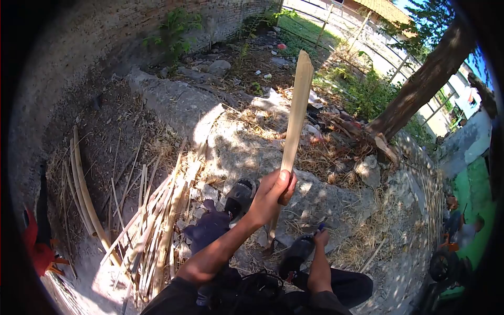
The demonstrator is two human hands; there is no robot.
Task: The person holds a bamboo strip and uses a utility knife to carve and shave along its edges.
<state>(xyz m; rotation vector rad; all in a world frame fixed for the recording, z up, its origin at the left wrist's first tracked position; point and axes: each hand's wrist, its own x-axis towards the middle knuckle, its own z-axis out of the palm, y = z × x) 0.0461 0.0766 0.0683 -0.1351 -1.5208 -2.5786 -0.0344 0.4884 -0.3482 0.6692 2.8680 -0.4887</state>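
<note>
Bamboo strips (157, 226) lay heaped in the frame's lower left. A pale bamboo slat (297, 113) stood nearly upright at the centre, clamped in the left hand (272, 193); at lower centre, the right hand (321, 239) was closed on a small blue object (322, 226).

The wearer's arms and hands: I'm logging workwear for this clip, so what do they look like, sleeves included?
Both the left hand and the right hand are gloveless. The left sleeve and right sleeve are dark, near black, and stop short of the bare forearms. No watch or wristband shows; the right hand is too small to rule out a ring.
</note>
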